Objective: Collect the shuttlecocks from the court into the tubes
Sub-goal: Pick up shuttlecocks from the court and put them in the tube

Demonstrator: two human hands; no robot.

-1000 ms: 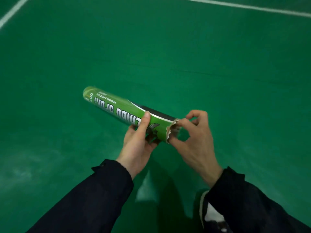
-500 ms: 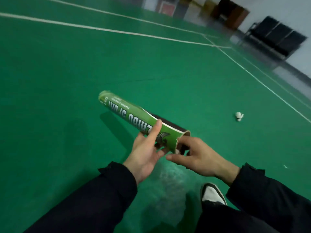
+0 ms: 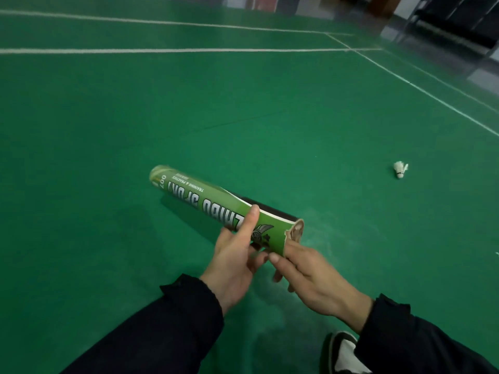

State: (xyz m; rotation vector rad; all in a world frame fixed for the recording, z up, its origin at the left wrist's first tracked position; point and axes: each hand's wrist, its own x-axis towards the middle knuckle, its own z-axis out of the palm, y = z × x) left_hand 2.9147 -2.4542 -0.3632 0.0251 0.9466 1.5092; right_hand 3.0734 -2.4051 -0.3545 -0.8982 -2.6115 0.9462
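Green cardboard tube (image 3: pixel 216 206), torn at its near mouth, lies slanted above the court floor (image 3: pixel 108 117), its far end pointing away to the left. We cannot see inside the tube; its underside and the left fingers beneath it are hidden. The shoe (image 3: pixel 341 352) is cut off at the lower edge, and the objects beyond the court are blurred. Compared with half a second ago, we see more of the court, and the white shuttlecock (image 3: pixel 400 169) lies nearer the right edge, well apart from the tube. The left hand (image 3: pixel 237 260) grips the tube, thumb pressed along its side. The right hand (image 3: pixel 310 279) touches the torn rim, one finger tucked into the mouth, the others loosely bent.
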